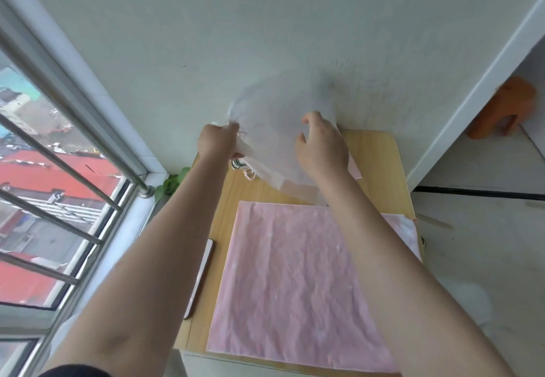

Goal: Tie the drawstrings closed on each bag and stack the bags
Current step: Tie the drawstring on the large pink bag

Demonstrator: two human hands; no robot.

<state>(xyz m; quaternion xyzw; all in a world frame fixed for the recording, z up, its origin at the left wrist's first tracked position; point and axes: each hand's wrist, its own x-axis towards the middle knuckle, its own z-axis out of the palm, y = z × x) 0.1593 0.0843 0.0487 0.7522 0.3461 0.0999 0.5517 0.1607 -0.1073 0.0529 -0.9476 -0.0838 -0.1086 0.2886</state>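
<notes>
While a flat pink fabric bag [298,282] lies at lower centre, a sheer white mesh bag [274,129] is gripped by the left hand [218,141] and pinched by the right hand [321,146].

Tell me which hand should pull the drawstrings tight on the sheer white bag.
Left, probably. The left hand already grips the sheer white bag at its gathered mouth, where the thin drawstrings dangle. The right hand holds the bag's body, farther from them.
</notes>
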